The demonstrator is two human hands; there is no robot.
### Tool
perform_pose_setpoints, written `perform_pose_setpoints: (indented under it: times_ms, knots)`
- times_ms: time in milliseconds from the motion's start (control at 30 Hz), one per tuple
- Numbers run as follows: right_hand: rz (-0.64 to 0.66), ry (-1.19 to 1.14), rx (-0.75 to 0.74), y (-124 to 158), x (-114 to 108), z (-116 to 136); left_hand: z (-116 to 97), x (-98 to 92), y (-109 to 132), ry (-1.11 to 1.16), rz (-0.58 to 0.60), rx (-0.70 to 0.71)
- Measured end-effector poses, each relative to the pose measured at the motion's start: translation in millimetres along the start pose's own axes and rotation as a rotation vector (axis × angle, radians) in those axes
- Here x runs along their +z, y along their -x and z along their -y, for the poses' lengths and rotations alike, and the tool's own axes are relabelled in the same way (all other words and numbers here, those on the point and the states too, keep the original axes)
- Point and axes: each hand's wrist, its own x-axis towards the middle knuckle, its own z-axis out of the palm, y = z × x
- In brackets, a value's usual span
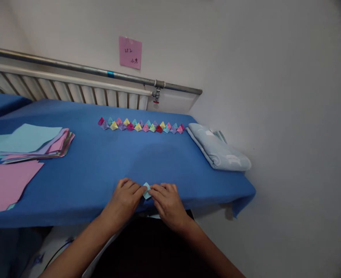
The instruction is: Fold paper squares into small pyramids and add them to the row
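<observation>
A small light blue folded paper piece (146, 190) lies near the front edge of the blue-covered table (95, 162). My left hand (126, 198) pinches its left side with curled fingers. On its right side my right hand (167, 201) presses down with fingers together. Most of the piece is hidden under my fingers.
A row of several small coloured folded paper shapes (141, 125) lies at the back of the table. A stack of coloured paper sheets (37, 144) and a pink sheet (5, 183) sit at left. A folded light blue cloth (218, 148) lies at right, by the wall.
</observation>
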Motion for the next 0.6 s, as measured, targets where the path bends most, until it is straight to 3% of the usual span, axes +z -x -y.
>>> perform_pose_setpoints:
  times_ms: [267,600]
  knots:
    - [0.034,0.06,-0.07,-1,-4,-3,-5,-4.7,-3,-0.061,0.104,-0.016]
    - [-0.125,-0.034,0.066,0,7,-2,1,-16.1,-13,-0.019,0.245,-0.058]
